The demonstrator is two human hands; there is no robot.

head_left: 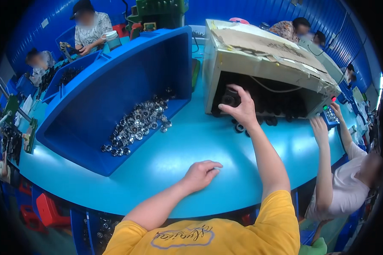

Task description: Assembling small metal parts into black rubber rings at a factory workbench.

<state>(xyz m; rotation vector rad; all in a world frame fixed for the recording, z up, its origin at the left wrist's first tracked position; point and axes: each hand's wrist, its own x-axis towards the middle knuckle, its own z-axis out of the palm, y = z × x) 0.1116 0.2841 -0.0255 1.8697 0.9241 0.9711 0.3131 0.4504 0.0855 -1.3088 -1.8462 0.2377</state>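
My right hand (243,109) reaches into the front of a cream-coloured box (238,63), thumb and fingers curved around a dark round part (230,99). More black round parts (281,108) sit inside the box, mostly in shadow. Several black rings (240,127) lie on the turquoise table at its lower edge. Lower down, my left hand (202,175) rests on the tabletop, loosely bent, with a gap between thumb and forefinger and nothing discernible in it.
A large blue bin (81,114) lies tipped toward me, with shiny metal parts (138,121) heaped inside. At right, a co-worker's hands (320,129) are near a small blue tray (330,118) of metal parts. A red stool (51,211) stands below left. Other people sit across the table.
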